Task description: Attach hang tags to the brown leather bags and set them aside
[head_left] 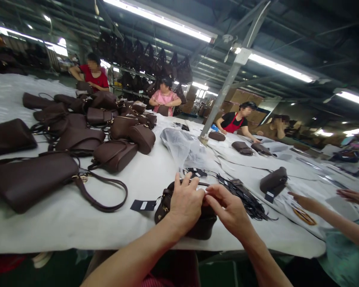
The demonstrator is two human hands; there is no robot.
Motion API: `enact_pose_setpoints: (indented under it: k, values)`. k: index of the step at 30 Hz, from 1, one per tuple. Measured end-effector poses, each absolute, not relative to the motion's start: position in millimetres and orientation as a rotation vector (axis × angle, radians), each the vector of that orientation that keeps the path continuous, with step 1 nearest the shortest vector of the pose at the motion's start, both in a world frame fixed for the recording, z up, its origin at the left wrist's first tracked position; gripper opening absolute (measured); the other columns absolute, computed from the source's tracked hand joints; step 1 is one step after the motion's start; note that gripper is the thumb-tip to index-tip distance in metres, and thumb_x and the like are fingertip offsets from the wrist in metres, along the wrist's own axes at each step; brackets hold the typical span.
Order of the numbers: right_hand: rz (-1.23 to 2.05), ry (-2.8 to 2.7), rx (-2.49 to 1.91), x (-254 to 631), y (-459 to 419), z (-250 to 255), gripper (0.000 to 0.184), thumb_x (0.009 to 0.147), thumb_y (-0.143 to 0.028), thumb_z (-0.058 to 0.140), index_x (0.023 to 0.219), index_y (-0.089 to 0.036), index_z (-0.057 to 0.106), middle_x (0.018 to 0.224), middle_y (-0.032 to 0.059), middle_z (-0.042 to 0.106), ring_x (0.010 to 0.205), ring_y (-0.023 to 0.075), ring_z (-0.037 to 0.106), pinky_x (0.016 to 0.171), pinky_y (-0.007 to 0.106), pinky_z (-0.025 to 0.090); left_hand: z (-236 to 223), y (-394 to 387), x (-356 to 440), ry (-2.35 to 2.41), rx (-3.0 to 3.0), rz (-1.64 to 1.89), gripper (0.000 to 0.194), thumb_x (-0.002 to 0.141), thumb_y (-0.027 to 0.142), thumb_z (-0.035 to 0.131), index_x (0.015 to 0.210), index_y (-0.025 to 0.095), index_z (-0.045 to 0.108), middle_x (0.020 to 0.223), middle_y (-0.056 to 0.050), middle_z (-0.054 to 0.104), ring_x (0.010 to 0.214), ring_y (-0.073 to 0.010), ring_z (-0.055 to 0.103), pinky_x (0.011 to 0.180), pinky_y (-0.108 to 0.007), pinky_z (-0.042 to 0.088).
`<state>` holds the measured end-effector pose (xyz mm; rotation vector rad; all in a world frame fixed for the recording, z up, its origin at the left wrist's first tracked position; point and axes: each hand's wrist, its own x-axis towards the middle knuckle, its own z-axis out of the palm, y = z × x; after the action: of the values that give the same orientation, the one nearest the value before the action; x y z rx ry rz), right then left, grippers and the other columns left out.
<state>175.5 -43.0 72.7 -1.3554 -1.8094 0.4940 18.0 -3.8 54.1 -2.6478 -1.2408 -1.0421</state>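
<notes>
A dark brown handbag (201, 226) stands at the table's near edge, its top facing me. My left hand (185, 205) lies over its top, the fingers bent over the upper edge. At the bag's opening, my right hand (231, 209) has thumb and forefinger pinched on a small white piece (205, 191), perhaps paper or tissue, mostly hidden by the fingers. A black hang tag (143, 205) with a white label lies to the left of the bag, beside its gold-coloured hardware. The bag's handle (202, 183) shows behind my fingers.
Many brown handbags (77, 139) crowd the table's left side. Beyond my bag lie clear plastic wrap (184, 147) and a heap of black tags and straps (245, 199). A pole (224, 93) rises from the table. A co-worker's arm (320, 209) reaches in at right; other people work opposite.
</notes>
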Motion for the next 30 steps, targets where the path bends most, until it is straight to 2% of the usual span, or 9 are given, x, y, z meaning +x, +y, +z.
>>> enact_pose_setpoints:
  k: [2,4,6,7,10,11,16,24,30]
  values:
    - [0.264,-1.804,-1.41,191,-51,67,0.025,0.09,-0.04,0.055,0.106,-0.021,0.059,0.094,0.0078,0.071,0.08,0.0208,0.069,0.072,0.032,0.055,54,-6,21,-1.118,-2.702,-1.007,0.02,0.09,0.019,0.051,0.09,0.019,0.07,0.122,-0.009,0.063,0.131,-0.0325,0.043,0.112,-0.064,0.025]
    - [0.06,-1.785,-1.45,203,-54,58,0.044,0.08,-0.041,0.066,0.118,-0.021,0.056,0.114,0.0115,0.067,0.098,0.026,0.065,0.082,0.038,0.054,54,-8,24,-1.009,-2.739,-0.993,0.017,0.087,0.018,0.053,0.087,0.018,0.07,0.124,-0.01,0.062,0.134,-0.0335,0.04,0.114,-0.065,0.02]
    - [0.084,-1.83,-1.491,209,-52,47,0.058,0.071,-0.04,0.073,0.122,-0.02,0.054,0.116,0.0109,0.066,0.103,0.0279,0.063,0.084,0.04,0.052,54,-8,25,-0.953,-2.756,-1.015,0.015,0.085,0.019,0.056,0.088,0.017,0.071,0.127,-0.012,0.061,0.134,-0.0339,0.039,0.115,-0.064,0.017]
    - [0.157,-1.855,-1.517,210,-50,42,0.052,0.071,-0.038,0.072,0.117,-0.02,0.056,0.108,0.0089,0.068,0.096,0.0267,0.064,0.08,0.038,0.052,53,-8,25,-0.949,-2.759,-1.041,0.014,0.084,0.018,0.057,0.088,0.017,0.071,0.127,-0.011,0.061,0.134,-0.0334,0.04,0.116,-0.064,0.015]
    - [0.284,-1.869,-1.567,204,-45,33,0.016,0.078,-0.034,0.064,0.085,-0.02,0.061,0.074,0.0016,0.066,0.069,0.0207,0.06,0.063,0.031,0.047,52,-9,22,-0.996,-2.739,-1.166,0.017,0.085,0.014,0.055,0.087,0.02,0.071,0.124,-0.008,0.064,0.135,-0.0307,0.039,0.118,-0.063,0.01]
    - [0.289,-1.865,-1.563,202,-44,33,0.013,0.078,-0.034,0.063,0.078,-0.021,0.06,0.07,0.0006,0.064,0.066,0.0196,0.057,0.06,0.03,0.044,51,-10,19,-1.019,-2.722,-1.218,0.018,0.085,0.014,0.055,0.085,0.021,0.071,0.124,-0.006,0.064,0.136,-0.03,0.037,0.118,-0.063,0.008]
    - [0.332,-1.931,-1.528,195,-42,45,0.017,0.077,-0.031,0.063,0.068,-0.021,0.054,0.064,-0.002,0.059,0.062,0.017,0.053,0.057,0.027,0.038,52,-13,7,-1.13,-2.647,-1.382,0.018,0.086,0.018,0.056,0.077,0.025,0.069,0.123,0.0,0.064,0.14,-0.0293,0.031,0.117,-0.064,0.002]
    - [-0.053,-1.92,-1.582,175,-19,58,0.017,0.078,-0.032,0.06,0.067,-0.021,0.052,0.067,0.0018,0.061,0.063,0.019,0.054,0.06,0.029,0.036,81,11,6,-1.257,-2.582,-1.204,0.017,0.074,0.007,0.055,0.077,0.017,0.068,0.117,-0.013,0.062,0.135,-0.0361,0.035,0.114,-0.068,0.006]
    - [0.028,-1.801,-1.582,141,-13,42,0.016,0.081,-0.033,0.056,0.07,-0.023,0.05,0.064,0.0016,0.059,0.06,0.0187,0.053,0.057,0.029,0.037,62,24,-1,-1.411,-2.412,-1.326,0.018,0.079,0.007,0.052,0.082,0.018,0.065,0.121,-0.011,0.06,0.138,-0.034,0.031,0.115,-0.067,0.004]
